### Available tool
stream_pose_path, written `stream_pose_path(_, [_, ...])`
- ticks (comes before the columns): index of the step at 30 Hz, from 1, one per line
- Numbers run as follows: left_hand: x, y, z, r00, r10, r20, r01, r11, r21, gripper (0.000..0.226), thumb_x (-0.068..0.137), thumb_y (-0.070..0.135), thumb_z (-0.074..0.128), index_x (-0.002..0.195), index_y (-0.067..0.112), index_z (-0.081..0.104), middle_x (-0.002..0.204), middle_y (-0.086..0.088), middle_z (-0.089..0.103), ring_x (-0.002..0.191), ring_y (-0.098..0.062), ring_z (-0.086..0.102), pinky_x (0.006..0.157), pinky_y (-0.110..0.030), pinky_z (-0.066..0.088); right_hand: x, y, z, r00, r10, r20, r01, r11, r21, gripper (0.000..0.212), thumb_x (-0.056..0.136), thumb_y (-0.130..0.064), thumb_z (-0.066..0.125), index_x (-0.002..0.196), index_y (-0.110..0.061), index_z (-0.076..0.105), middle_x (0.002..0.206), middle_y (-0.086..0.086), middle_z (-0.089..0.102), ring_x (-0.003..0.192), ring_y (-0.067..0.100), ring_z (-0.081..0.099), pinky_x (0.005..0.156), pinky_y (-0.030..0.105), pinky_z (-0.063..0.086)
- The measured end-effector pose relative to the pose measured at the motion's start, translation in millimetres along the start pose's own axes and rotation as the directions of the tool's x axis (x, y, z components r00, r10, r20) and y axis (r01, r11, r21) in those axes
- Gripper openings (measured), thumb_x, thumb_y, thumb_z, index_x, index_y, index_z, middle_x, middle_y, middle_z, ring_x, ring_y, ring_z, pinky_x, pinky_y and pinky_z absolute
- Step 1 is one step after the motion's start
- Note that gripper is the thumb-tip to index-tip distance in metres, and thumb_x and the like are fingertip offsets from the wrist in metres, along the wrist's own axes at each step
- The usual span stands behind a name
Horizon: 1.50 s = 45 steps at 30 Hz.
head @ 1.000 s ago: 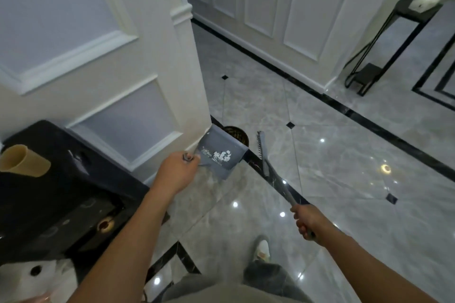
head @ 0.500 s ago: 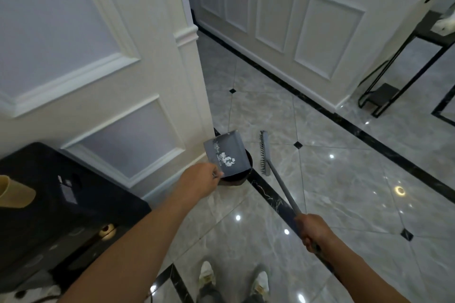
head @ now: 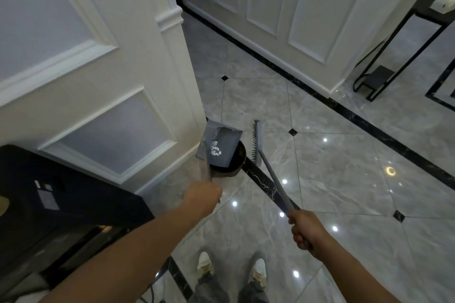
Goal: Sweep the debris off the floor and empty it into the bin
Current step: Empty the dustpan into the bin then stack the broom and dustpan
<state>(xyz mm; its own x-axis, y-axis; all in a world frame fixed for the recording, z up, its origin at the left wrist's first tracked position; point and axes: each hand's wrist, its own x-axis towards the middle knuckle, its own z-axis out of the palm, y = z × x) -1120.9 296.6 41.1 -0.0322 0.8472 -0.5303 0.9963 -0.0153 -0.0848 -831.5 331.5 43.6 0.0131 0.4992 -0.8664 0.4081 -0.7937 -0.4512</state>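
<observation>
Grey plastic fills the middle of the view: a dustpan (head: 220,146) is held tilted over a dark round bin (head: 231,170), which stands on the floor (head: 332,179) at the foot of the white panelled wall's (head: 138,81) corner. The pan's long handle is grasped in the left hand (head: 203,195), the grip clenched round its upper end. Pale debris (head: 215,150) is seen clinging to the pan's face, so part of it, at least, has not yet dropped. The broom (head: 257,140) is held by its shaft in the right hand (head: 307,232), that grip likewise closed round it. Its bristle head is set just beside the bin, on the bin's right, though whether it touches the floor cannot be told.

The emptying step is judged to be in hand and the sweeping apparently done, since no loose scraps are made out on the tiles nearby. For the next move a steeper tilt or a light shake of the pan is called for — with its lip kept inside the bin's rim, so that nothing is spilled back onto the floor. The broom head might be used to brush off whatever sticks.
</observation>
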Motion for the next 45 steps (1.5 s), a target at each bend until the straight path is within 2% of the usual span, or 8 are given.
stream_pose_path(8, [0, 22, 29, 0.997, 0.050, 0.060, -0.054, 0.997, 0.061, 0.031, 0.106, 0.016, 0.052, 0.136, 0.014, 0.060, 0.132, -0.012, 0.063, 0.118, -0.032, 0.065, 0.092, -0.040, 0.052, 5, 10, 6, 1.000, 0.008, -0.016, -0.008, 1.000, 0.011, 0.017, 0.099, -0.024, 0.051, 0.097, -0.008, 0.057, 0.052, 0.002, 0.044, 0.039, 0.013, 0.036, 0.040, 0.021, 0.028])
stream_pose_path(14, [-7, 23, 39, 0.997, 0.079, -0.006, -0.078, 0.992, 0.095, 0.026, 0.107, 0.018, 0.050, 0.127, 0.009, 0.064, 0.124, -0.014, 0.066, 0.109, -0.034, 0.069, 0.084, -0.038, 0.051, 1, 15, 11, 1.000, 0.025, -0.011, -0.025, 1.000, -0.002, 0.016, 0.099, -0.023, 0.054, 0.094, -0.008, 0.057, 0.051, 0.002, 0.045, 0.039, 0.013, 0.037, 0.040, 0.021, 0.030])
stream_pose_path(18, [-13, 30, 51, 0.998, 0.061, 0.004, -0.061, 0.994, 0.086, 0.023, 0.104, 0.006, 0.049, 0.121, 0.005, 0.065, 0.123, -0.016, 0.065, 0.107, -0.034, 0.069, 0.085, -0.040, 0.053, 2, 17, 13, 0.999, 0.031, -0.017, -0.031, 1.000, -0.003, 0.016, 0.098, -0.023, 0.055, 0.093, -0.008, 0.058, 0.050, 0.001, 0.045, 0.040, 0.012, 0.037, 0.041, 0.022, 0.030])
stream_pose_path(23, [-16, 30, 65, 0.999, 0.031, 0.018, -0.033, 0.994, 0.102, 0.028, 0.104, 0.003, 0.049, 0.127, 0.005, 0.064, 0.127, -0.018, 0.062, 0.109, -0.034, 0.069, 0.086, -0.039, 0.054, 3, 19, 18, 1.000, 0.025, -0.019, -0.025, 1.000, -0.001, 0.014, 0.097, -0.021, 0.054, 0.089, -0.009, 0.055, 0.050, 0.002, 0.043, 0.039, 0.012, 0.036, 0.042, 0.023, 0.028])
stream_pose_path(32, [-19, 33, 71, 0.995, 0.095, 0.025, -0.097, 0.983, 0.157, 0.029, 0.106, 0.004, 0.048, 0.130, 0.006, 0.063, 0.131, -0.018, 0.062, 0.111, -0.033, 0.069, 0.089, -0.041, 0.054, 0, 29, 13, 0.999, 0.038, -0.029, -0.038, 0.999, -0.002, 0.014, 0.096, -0.022, 0.055, 0.092, -0.008, 0.058, 0.049, 0.001, 0.045, 0.040, 0.012, 0.037, 0.042, 0.022, 0.030])
stream_pose_path(42, [-25, 48, 82, 1.000, 0.026, 0.017, -0.028, 0.987, 0.158, 0.032, 0.104, -0.002, 0.048, 0.131, 0.003, 0.064, 0.131, -0.019, 0.059, 0.107, -0.032, 0.070, 0.088, -0.042, 0.055, -5, 35, 10, 0.999, 0.031, -0.027, -0.031, 1.000, 0.001, 0.015, 0.097, -0.020, 0.052, 0.090, -0.008, 0.057, 0.049, 0.001, 0.043, 0.040, 0.012, 0.036, 0.042, 0.022, 0.029])
stream_pose_path(45, [-23, 51, 94, 0.997, 0.043, 0.066, -0.053, 0.984, 0.173, 0.035, 0.106, 0.000, 0.047, 0.139, 0.002, 0.059, 0.136, -0.020, 0.056, 0.113, -0.030, 0.067, 0.092, -0.039, 0.054, -6, 36, 10, 0.999, 0.037, -0.029, -0.037, 0.999, -0.004, 0.015, 0.098, -0.020, 0.052, 0.090, -0.008, 0.057, 0.049, 0.001, 0.043, 0.040, 0.012, 0.035, 0.042, 0.023, 0.029])
